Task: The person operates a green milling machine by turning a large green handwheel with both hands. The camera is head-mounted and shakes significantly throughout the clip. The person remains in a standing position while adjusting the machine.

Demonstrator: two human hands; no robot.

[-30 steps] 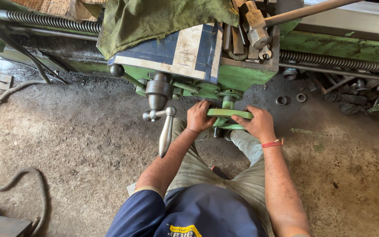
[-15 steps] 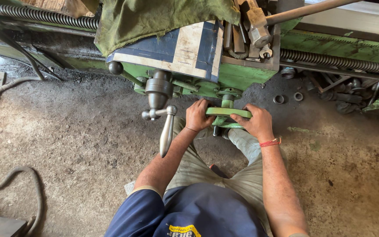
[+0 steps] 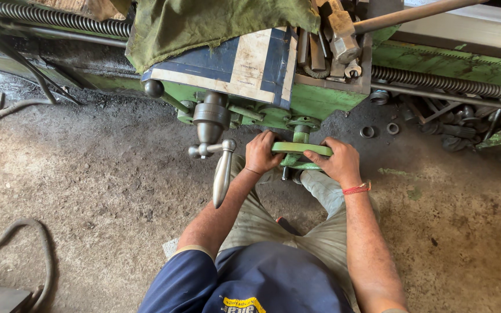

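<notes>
Partly hidden green handwheel [image 3: 301, 148], L hand [image 3: 261, 153], R hand [image 3: 340, 164] gripping

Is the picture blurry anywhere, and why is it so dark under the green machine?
Head view: mostly sharp; both hands, left hand and right hand, on the green handwheel look crisp. The machine's overhang shades the floor beneath it. Bright glare washes the metal bar top right. Straight edges bend slightly near the borders.

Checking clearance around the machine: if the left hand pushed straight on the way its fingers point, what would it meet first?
The left hand grips the green handwheel, fingers pointing toward the machine. Straight on, it would probably meet the green apron just behind the wheel, though depth is unclear.
</notes>
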